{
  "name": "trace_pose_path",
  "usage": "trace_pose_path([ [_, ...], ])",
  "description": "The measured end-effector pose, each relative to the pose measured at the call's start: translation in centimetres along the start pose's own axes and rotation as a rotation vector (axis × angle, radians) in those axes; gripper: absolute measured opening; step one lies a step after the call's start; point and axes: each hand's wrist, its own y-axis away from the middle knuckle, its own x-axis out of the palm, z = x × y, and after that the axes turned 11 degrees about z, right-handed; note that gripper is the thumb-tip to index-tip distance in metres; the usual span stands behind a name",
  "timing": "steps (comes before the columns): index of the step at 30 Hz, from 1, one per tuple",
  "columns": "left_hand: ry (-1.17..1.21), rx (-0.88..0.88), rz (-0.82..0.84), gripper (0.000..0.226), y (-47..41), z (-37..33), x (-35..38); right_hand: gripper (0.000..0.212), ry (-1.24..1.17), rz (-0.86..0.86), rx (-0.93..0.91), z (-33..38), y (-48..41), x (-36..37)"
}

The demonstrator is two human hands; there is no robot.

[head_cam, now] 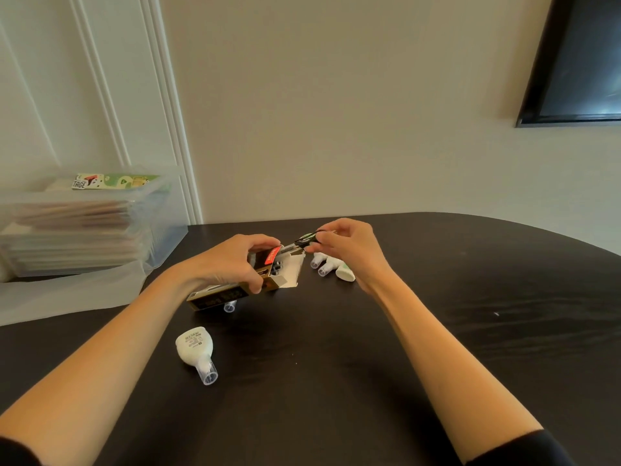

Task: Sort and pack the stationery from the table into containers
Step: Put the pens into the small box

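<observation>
Table (437,331): dark wood-look top, smooth, low sheen. Box (218,299): printed cardboard, glossy outside, plain matt white inside its flap; bottle (194,344): opaque white plastic, matt, with clear plastic cap (209,376). Bin (161,230): frosted translucent plastic, smooth; pen (304,239): dark plastic.

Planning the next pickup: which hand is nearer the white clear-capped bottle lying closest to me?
Left. The left hand is just beyond the white clear-capped bottle; the right hand lies farther back and right.
</observation>
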Motion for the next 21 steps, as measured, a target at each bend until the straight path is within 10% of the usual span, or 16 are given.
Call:
trace_pose_path([
  [21,0.031,0.015,-0.127,0.102,0.0,-0.4,1.1,0.023,0.303,0.054,0.065,-0.3,-1.7,2.7],
])
